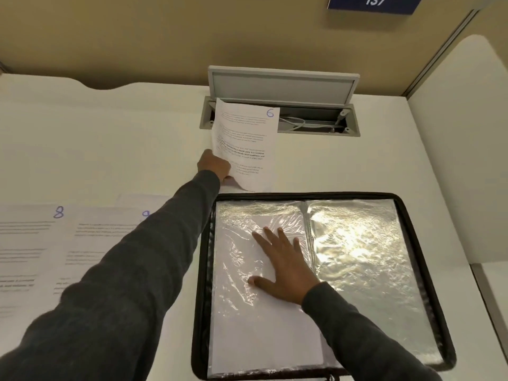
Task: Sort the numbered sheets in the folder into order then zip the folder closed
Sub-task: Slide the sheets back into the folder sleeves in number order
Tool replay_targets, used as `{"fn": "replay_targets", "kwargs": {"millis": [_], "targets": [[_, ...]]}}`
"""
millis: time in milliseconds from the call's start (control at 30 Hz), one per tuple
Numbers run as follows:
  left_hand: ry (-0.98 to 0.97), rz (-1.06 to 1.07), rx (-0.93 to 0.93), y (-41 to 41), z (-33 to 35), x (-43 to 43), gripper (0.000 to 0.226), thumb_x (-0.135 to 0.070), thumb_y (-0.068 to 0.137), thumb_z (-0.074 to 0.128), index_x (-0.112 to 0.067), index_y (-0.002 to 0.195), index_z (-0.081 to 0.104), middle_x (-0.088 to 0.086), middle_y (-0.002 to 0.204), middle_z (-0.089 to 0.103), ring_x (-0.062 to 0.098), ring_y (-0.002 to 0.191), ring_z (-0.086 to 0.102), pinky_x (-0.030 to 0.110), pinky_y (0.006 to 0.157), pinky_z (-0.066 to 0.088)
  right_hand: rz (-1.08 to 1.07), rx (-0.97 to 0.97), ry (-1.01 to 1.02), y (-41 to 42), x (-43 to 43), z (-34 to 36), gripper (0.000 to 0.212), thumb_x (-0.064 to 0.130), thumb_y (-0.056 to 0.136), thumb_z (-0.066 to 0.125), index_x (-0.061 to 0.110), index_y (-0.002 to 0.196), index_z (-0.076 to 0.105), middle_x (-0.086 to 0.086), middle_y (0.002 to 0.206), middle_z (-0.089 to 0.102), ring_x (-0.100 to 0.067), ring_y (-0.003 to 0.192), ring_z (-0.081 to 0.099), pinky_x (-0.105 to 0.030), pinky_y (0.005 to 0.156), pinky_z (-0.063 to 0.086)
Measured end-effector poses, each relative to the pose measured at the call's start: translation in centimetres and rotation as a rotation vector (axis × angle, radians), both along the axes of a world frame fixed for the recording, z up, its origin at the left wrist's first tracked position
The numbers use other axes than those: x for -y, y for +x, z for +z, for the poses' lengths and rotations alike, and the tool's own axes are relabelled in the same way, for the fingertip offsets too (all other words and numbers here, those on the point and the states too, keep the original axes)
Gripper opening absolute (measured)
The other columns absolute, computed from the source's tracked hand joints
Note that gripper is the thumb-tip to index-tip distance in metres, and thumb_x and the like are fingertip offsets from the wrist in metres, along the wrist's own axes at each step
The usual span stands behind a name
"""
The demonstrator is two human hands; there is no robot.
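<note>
A black zip folder [428, 251] lies open on the white desk, its clear plastic sleeves spread left and right. My right hand [283, 268] presses flat on the left sleeve [247, 312], fingers straight. My left hand [215, 166] reaches past the folder's far edge and grips the lower left of the sheet marked 6 [247, 138], which stands lifted and curled. Sheets marked 8 [27, 243] and 9 [104, 237] lie flat on the desk to the left, partly under my left sleeve.
An open grey cable hatch [313, 119] with its lid up sits in the desk behind sheet 6. Beige partition walls close the back and right. A blue sign reading 137 [375, 2] hangs at the top.
</note>
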State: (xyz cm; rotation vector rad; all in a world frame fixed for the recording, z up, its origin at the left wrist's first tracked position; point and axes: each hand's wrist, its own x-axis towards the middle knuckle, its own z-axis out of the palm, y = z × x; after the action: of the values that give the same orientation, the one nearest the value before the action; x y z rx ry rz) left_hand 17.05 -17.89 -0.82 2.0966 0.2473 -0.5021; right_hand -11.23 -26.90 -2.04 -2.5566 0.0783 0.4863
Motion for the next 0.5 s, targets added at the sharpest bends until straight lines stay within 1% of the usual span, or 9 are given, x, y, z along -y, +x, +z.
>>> {"fn": "replay_targets", "kwargs": {"millis": [67,100,167,233,300,333,400,433,500], "targets": [[-0.236,0.048,0.005,-1.5,1.2,0.4,0.034,-0.003,0.086,0.064,-0.007,0.118,0.053,0.012,0.121,0.061,0.025,0.093,0.065,0.036,0.066,0.06,-0.153,0.06,0.221,0.1,1.0,1.2,0.091,0.066,0.087,0.061,0.036,0.16,0.015,0.006,0.167,0.017,-0.017,0.154,0.013,-0.046,0.125,0.01],[-0.332,0.061,0.012,-2.5,2.1,0.7,0.034,-0.003,0.086,0.065,-0.008,0.117,0.052,0.01,0.12,0.061,0.024,0.094,0.065,0.034,0.061,0.06,-0.265,0.071,0.341,0.4,1.7,1.9,0.087,0.064,0.086,0.062,0.034,0.158,0.024,0.008,0.163,0.028,-0.013,0.148,0.028,-0.04,0.122,0.022],[-0.467,0.055,0.031,-4.8,3.9,1.9,0.033,-0.004,0.088,0.065,-0.011,0.117,0.052,0.007,0.12,0.061,0.025,0.1,0.064,0.029,0.058,0.057,-0.552,0.059,0.62,1.1,3.4,3.3,0.08,0.065,0.083,0.066,0.033,0.151,0.038,0.008,0.152,0.045,-0.014,0.133,0.05,-0.033,0.105,0.044],[-0.576,0.024,0.028,-7.4,5.5,3.2,0.032,-0.005,0.089,0.065,-0.013,0.118,0.051,0.006,0.121,0.061,0.024,0.103,0.063,0.029,0.061,0.057,-0.852,0.049,0.956,1.8,6.0,4.4,0.072,0.065,0.082,0.067,0.028,0.14,0.05,-0.003,0.138,0.06,-0.024,0.12,0.062,-0.036,0.092,0.054],[-0.66,-0.021,0.01,-10.0,6.5,4.6,0.032,-0.004,0.09,0.064,-0.014,0.118,0.052,0.007,0.121,0.063,0.025,0.105,0.063,0.033,0.064,0.057,-1.04,0.076,1.221,2.3,9.7,5.4,0.071,0.068,0.083,0.063,0.018,0.134,0.053,-0.009,0.128,0.065,-0.032,0.115,0.066,-0.045,0.092,0.056],[-0.695,-0.044,-0.003,-11.4,6.7,5.4,0.033,-0.003,0.09,0.065,-0.013,0.119,0.053,0.008,0.121,0.064,0.026,0.106,0.064,0.037,0.069,0.059,-1.09,0.095,1.3,2.5,11.8,5.8,0.074,0.07,0.084,0.057,0.016,0.134,0.053,-0.009,0.125,0.066,-0.031,0.114,0.066,-0.047,0.092,0.056],[-0.764,-0.076,-0.047,-13.9,6.9,6.8,0.036,-0.001,0.089,0.065,-0.011,0.122,0.053,0.009,0.121,0.065,0.027,0.11,0.064,0.044,0.081,0.059,-1.153,0.123,1.357,2.6,15.7,6.6,0.07,0.071,0.087,0.052,0.016,0.131,0.057,-0.007,0.119,0.069,-0.026,0.107,0.068,-0.043,0.087,0.057],[-0.793,-0.094,-0.082,-15.1,6.9,7.6,0.038,-0.001,0.089,0.065,-0.011,0.123,0.053,0.009,0.122,0.066,0.027,0.11,0.064,0.044,0.082,0.058,-1.168,0.136,1.344,2.4,17.4,6.8,0.063,0.067,0.09,0.054,0.018,0.129,0.06,-0.006,0.117,0.07,-0.024,0.103,0.069,-0.04,0.085,0.056],[-0.806,-0.146,-0.137,-17.1,6.8,9.2,0.04,-0.002,0.09,0.065,-0.011,0.126,0.051,0.009,0.122,0.066,0.028,0.107,0.065,0.04,0.072,0.058,-1.165,0.177,1.336,1.6,20.7,6.8,0.05,0.048,0.092,0.065,0.014,0.13,0.063,-0.007,0.122,0.071,-0.025,0.107,0.069,-0.042,0.094,0.054]]}}
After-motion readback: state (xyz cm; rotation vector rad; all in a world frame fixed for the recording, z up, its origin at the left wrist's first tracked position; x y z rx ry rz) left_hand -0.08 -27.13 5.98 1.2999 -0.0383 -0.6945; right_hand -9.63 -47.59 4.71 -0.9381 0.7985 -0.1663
